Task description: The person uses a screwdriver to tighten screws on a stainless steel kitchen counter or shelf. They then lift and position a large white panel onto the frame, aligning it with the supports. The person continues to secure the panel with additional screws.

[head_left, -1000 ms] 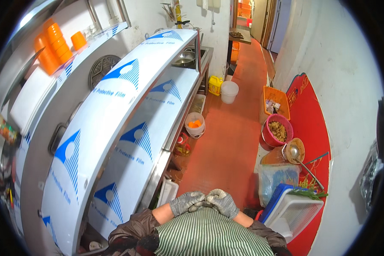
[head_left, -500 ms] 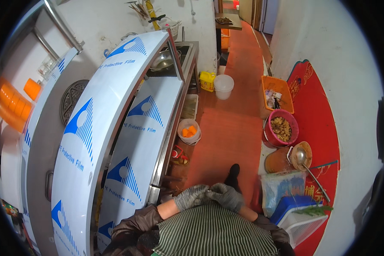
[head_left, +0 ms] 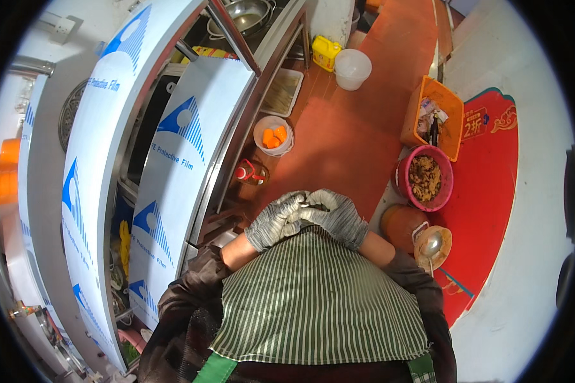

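Observation:
Both hands wear grey knitted gloves and meet in front of the striped apron (head_left: 313,287). My left hand (head_left: 276,223) is closed, its fingers curled toward the other hand. My right hand (head_left: 336,220) is closed too, bent over from the right with its fingertips against the left. A small dark thing (head_left: 319,207) shows between the hands, mostly hidden by the gloves; its kind cannot be made out.
At left runs a metal counter with film-covered shelves (head_left: 172,137). Below it stand a white bucket (head_left: 259,135) with orange pieces and a red-capped bottle (head_left: 252,172). At right are an orange crate (head_left: 450,118), a pink tub (head_left: 445,195), a brown jar (head_left: 399,226) and a ladle (head_left: 432,244).
The view has tilted downward, showing more of the apron, and the hands appear higher in the picture. The fingers have shifted, and a dark thing now shows between them.

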Motion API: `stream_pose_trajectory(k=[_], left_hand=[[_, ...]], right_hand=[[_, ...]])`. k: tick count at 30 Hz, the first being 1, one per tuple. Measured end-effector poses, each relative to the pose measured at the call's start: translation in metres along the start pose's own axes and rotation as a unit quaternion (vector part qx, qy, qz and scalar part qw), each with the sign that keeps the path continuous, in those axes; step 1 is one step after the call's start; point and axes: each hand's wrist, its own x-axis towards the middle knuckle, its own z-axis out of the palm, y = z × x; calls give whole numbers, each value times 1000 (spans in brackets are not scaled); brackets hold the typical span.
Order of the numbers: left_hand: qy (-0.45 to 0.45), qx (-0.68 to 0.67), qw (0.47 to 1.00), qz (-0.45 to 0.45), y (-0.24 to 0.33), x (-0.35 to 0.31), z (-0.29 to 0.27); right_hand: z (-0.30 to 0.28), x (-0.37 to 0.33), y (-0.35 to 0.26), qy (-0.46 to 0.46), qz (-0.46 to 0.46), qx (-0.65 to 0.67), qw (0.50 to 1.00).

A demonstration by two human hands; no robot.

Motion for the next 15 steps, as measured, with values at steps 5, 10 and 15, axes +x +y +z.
stream_pose_trajectory(k=[5,10,15], left_hand=[[22,30,996,87,41,42,6],[24,465,849,251,101,106,-17],[42,230,963,133,174,160,-19]], right_hand=[[-35,63,-19,-47,-2,-41,998],[-70,140,-42,-64,2,-90,994],[-111,200,-84,-30,51,-128,990]])
